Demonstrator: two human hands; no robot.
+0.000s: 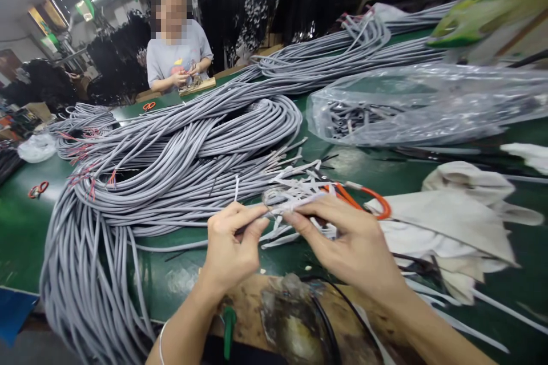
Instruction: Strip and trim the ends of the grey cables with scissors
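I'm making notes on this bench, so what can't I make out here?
All in the head view:
What the left hand and right hand pinch: too small, covered by fingers.
The bag's exact contents: blurred, behind cloudy plastic.
Where the hanging cables end: cut off by the bottom edge.
The other person's handwork: too small.

Pale cloth (454, 222) lies crumpled on the green table (359, 165), a person (180, 54) (grey-shirted) beyond.
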